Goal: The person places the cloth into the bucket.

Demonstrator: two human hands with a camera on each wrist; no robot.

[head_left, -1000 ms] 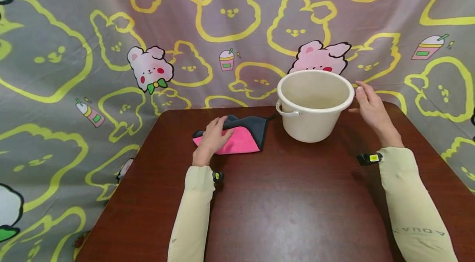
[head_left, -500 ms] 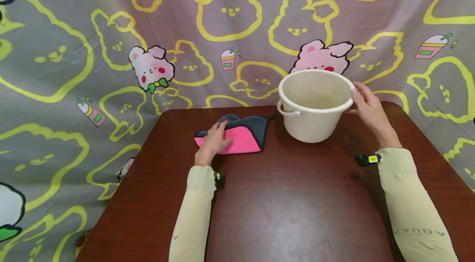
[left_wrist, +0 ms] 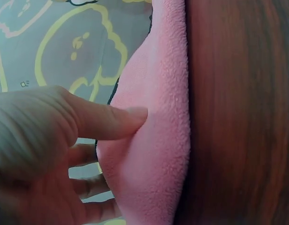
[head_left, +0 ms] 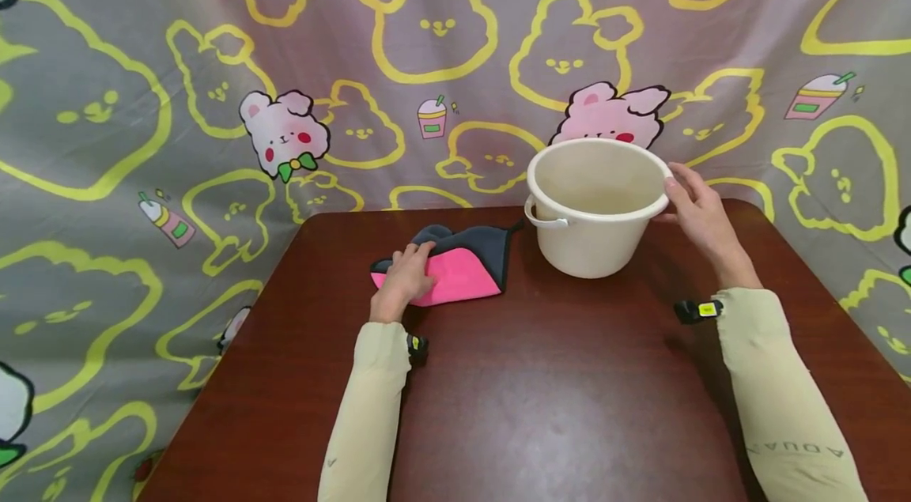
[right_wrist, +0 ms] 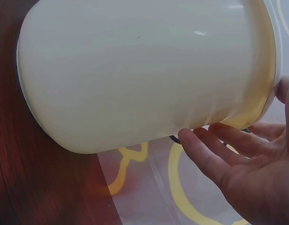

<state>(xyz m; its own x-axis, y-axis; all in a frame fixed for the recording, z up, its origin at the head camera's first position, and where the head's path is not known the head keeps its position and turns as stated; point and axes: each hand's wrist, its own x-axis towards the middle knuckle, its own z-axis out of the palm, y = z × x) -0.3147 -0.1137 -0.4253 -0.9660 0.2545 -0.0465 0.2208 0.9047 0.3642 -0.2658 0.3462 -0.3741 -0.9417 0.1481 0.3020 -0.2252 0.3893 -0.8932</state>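
A folded cloth (head_left: 455, 274), pink on one face and dark grey on the other, lies at the left of the table. My left hand (head_left: 402, 277) pinches its left part; in the left wrist view the thumb (left_wrist: 128, 121) presses the pink fleece and the other fingers go behind it. Right of the cloth stands an upright cream bucket (head_left: 591, 237) with a white handle (head_left: 548, 219). My right hand (head_left: 703, 219) is at the bucket's right side, its thumb by the rim. In the right wrist view the fingers (right_wrist: 205, 154) touch the outer wall, barely bent.
Both things sit near the back edge of the dark brown wooden table (head_left: 555, 399). A grey curtain (head_left: 455, 28) with yellow cartoon outlines hangs close behind and at the sides. Each wrist wears a small black camera (head_left: 416, 349).
My right hand has moved left from beside the bucket until it touches the bucket's side. The left hand's fingers have drawn in on the cloth. The bucket stands where it was.
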